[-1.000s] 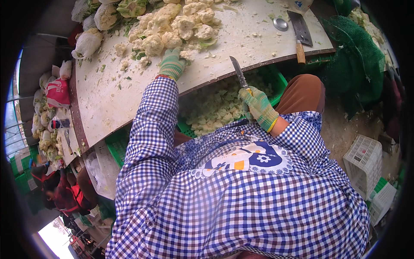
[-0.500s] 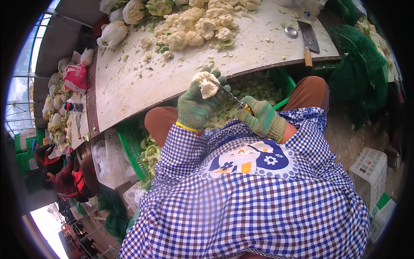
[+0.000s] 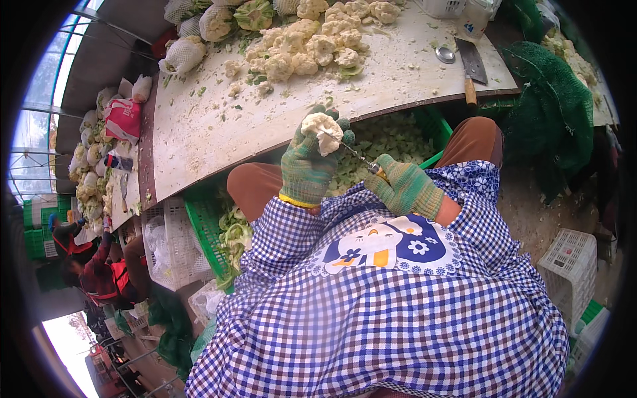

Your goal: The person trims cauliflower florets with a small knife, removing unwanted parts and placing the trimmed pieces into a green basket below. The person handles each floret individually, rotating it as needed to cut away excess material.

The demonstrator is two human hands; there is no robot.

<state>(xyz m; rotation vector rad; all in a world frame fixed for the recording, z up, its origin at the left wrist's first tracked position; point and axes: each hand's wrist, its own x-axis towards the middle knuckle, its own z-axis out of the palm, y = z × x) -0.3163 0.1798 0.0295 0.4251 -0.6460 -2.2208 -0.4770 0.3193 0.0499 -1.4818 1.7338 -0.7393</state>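
Note:
My left hand [image 3: 308, 162], in a green knitted glove, is closed round a piece of cauliflower [image 3: 323, 131] above the near edge of the table. In my right hand [image 3: 408, 189], gloved the same way, is a small knife [image 3: 361, 159] with a thin blade and a yellowish handle. Its tip meets the right side of the cauliflower piece. Below both hands, a green crate [image 3: 434, 126] between my knees holds many cut cauliflower bits and trimmings [image 3: 375, 149].
Cauliflower florets [image 3: 298, 50] are heaped on the white table [image 3: 199, 142]. A cleaver [image 3: 472, 63] and a round metal lid [image 3: 445, 54] lie at its right end. Netted cauliflowers [image 3: 182, 55] stand far left. Green netting [image 3: 547, 113] hangs right. Two co-workers [image 3: 109, 272] sit at left.
The cauliflower piece has turned in my left hand, showing more of its rounded top. The knife has drawn slightly back toward its right edge.

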